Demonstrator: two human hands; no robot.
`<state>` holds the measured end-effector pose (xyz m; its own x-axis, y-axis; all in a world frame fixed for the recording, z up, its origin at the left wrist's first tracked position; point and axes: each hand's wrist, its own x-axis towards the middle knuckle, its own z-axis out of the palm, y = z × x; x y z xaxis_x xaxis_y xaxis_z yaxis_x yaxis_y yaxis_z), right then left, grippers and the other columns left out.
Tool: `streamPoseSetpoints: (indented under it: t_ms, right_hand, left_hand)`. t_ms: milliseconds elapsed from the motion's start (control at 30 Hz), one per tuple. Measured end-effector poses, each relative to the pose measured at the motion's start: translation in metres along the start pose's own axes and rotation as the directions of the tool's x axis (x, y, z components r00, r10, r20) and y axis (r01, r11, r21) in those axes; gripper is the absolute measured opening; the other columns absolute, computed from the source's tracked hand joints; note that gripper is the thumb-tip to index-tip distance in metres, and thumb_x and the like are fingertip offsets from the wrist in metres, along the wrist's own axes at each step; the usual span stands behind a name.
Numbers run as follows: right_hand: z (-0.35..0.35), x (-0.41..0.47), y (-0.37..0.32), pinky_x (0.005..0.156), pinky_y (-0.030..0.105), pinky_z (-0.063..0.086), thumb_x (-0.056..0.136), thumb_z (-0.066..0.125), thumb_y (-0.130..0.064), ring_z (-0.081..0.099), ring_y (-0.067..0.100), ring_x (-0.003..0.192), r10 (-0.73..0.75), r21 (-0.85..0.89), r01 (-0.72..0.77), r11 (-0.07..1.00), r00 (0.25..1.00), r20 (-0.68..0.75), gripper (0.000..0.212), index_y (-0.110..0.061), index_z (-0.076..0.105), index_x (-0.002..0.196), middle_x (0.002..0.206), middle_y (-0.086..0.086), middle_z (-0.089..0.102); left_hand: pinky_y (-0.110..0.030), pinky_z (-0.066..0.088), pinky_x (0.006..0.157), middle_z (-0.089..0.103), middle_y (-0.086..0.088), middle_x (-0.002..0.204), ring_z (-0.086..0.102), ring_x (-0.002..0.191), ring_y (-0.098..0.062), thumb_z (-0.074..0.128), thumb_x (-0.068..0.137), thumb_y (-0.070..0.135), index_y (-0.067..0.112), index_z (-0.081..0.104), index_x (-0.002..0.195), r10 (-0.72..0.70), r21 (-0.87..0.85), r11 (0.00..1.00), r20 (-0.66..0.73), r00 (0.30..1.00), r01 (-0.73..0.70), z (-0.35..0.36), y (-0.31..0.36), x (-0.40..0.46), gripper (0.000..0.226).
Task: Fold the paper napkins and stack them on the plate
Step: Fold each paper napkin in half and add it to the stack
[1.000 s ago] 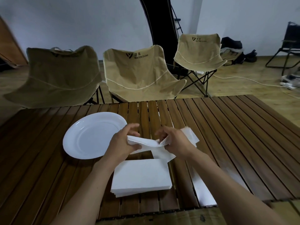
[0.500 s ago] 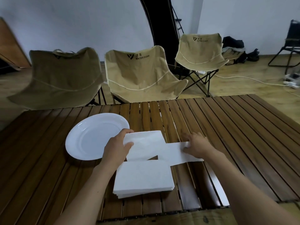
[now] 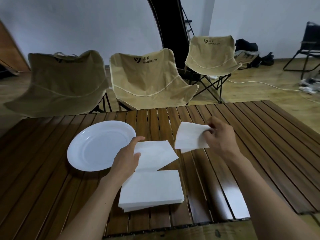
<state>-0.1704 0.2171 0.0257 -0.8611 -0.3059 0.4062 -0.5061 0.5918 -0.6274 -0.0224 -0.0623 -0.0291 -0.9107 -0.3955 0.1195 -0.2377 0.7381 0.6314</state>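
Note:
A white round plate (image 3: 97, 146) lies bare on the wooden slat table, left of centre. One white paper napkin is spread between my hands. My left hand (image 3: 127, 157) pinches the left half of the napkin (image 3: 155, 155), which rests flat beside the plate. My right hand (image 3: 220, 137) grips the right half of the napkin (image 3: 189, 137) and holds it lifted off the table, tilted up. A stack of several flat white napkins (image 3: 151, 189) sits near the table's front edge, just below my left hand.
The slat table (image 3: 259, 135) stretches to the right, with its front edge close to me. Three tan folding chairs (image 3: 149, 78) stand behind the table. A black chair (image 3: 310, 49), cables and bags lie on the floor at the far right.
The napkin was bunched between both hands, then spread flat on the table. Now my right hand has lifted its right half up off the table; my left hand stays on the left half.

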Motion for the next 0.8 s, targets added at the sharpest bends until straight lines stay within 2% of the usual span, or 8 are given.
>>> streamPoseSetpoints:
  t_ms: [100, 167, 300, 400, 533, 667, 733, 800]
  right_hand:
    - [0.009, -0.005, -0.018, 0.059, 0.023, 0.045, 0.085, 0.061, -0.008, 0.060, 0.011, 0.072, -0.064, 0.143, 0.045, 0.989, 0.989, 0.131, 0.011, -0.018, 0.060, 0.081, 0.076, -0.005, 0.062]
    - [0.028, -0.013, -0.024, 0.061, 0.023, 0.045, 0.084, 0.064, -0.013, 0.060, 0.006, 0.072, -0.108, 0.108, 0.082, 0.991, 0.960, 0.257, 0.012, -0.024, 0.061, 0.080, 0.078, -0.009, 0.063]
    - [0.063, -0.022, -0.025, 0.095, 0.036, 0.047, 0.080, 0.070, -0.033, 0.053, 0.012, 0.115, -0.171, -0.067, 0.218, 0.974, 0.891, 0.420, 0.016, -0.026, 0.070, 0.095, 0.126, -0.010, 0.062]
    - [0.068, -0.022, -0.024, 0.103, 0.039, 0.040, 0.079, 0.070, -0.037, 0.047, 0.011, 0.121, -0.189, -0.148, 0.283, 0.948, 0.871, 0.454, 0.023, -0.026, 0.071, 0.099, 0.128, -0.013, 0.060]
    - [0.070, -0.022, -0.022, 0.111, 0.040, 0.029, 0.077, 0.074, -0.036, 0.039, 0.011, 0.132, -0.244, -0.168, 0.346, 0.923, 0.864, 0.440, 0.020, -0.027, 0.072, 0.095, 0.134, -0.014, 0.056]
    - [0.069, -0.021, -0.023, 0.115, 0.040, 0.024, 0.075, 0.076, -0.032, 0.040, 0.011, 0.130, -0.255, -0.201, 0.379, 0.903, 0.851, 0.459, 0.018, -0.032, 0.070, 0.093, 0.120, -0.017, 0.063]
    - [0.066, -0.021, -0.026, 0.115, 0.039, 0.027, 0.075, 0.078, -0.027, 0.046, 0.011, 0.120, -0.261, -0.217, 0.384, 0.897, 0.858, 0.442, 0.019, -0.031, 0.069, 0.091, 0.109, -0.015, 0.065]
    - [0.063, -0.019, -0.028, 0.113, 0.040, 0.033, 0.077, 0.079, -0.020, 0.052, 0.011, 0.107, -0.223, -0.165, 0.321, 0.932, 0.871, 0.437, 0.023, -0.031, 0.064, 0.090, 0.102, -0.013, 0.065]
  left_hand:
    - [-0.022, 0.042, 0.091, 0.055, 0.002, 0.138, 0.049, 0.107, -0.005, 0.060, 0.100, 0.013, 0.046, 0.039, 0.143, 0.015, -0.037, 0.999, 0.017, 1.000, -0.014, 0.002, 0.002, -0.001, 0.058]
    - [-0.027, 0.043, 0.099, 0.054, 0.002, 0.141, 0.052, 0.115, -0.009, 0.060, 0.100, 0.014, 0.046, 0.038, 0.145, 0.050, -0.103, 0.994, 0.025, 0.998, -0.047, 0.002, 0.006, -0.003, 0.060]
    - [-0.041, 0.039, 0.114, 0.039, 0.004, 0.158, 0.037, 0.145, -0.018, 0.064, 0.099, 0.017, 0.050, 0.029, 0.150, 0.055, -0.248, 0.968, 0.041, 0.998, -0.043, 0.001, 0.017, -0.001, 0.070]
    - [-0.046, 0.037, 0.118, 0.032, 0.006, 0.162, 0.032, 0.149, -0.019, 0.065, 0.098, 0.018, 0.053, 0.024, 0.151, 0.057, -0.316, 0.948, 0.075, 0.996, -0.030, 0.001, 0.022, -0.002, 0.076]
    - [-0.049, 0.041, 0.116, 0.035, 0.003, 0.159, 0.038, 0.144, -0.022, 0.060, 0.101, 0.019, 0.062, 0.025, 0.145, 0.099, -0.311, 0.948, 0.096, 0.991, -0.064, 0.001, 0.025, -0.002, 0.071]
    - [-0.057, 0.045, 0.105, 0.045, -0.024, 0.138, 0.049, 0.123, -0.042, 0.055, 0.103, 0.018, 0.057, 0.031, 0.145, 0.118, -0.273, 0.958, 0.119, 0.986, -0.082, 0.000, 0.029, -0.006, 0.063]
    - [-0.054, 0.049, 0.101, 0.046, -0.024, 0.126, 0.052, 0.112, -0.039, 0.053, 0.104, 0.018, 0.054, 0.038, 0.142, 0.125, -0.253, 0.963, 0.128, 0.984, -0.090, -0.001, 0.029, -0.007, 0.055]
    - [-0.043, 0.055, 0.094, 0.054, -0.011, 0.116, 0.056, 0.108, -0.030, 0.048, 0.105, 0.019, 0.049, 0.051, 0.128, 0.112, -0.288, 0.955, 0.153, 0.982, -0.064, -0.001, 0.027, -0.006, 0.038]
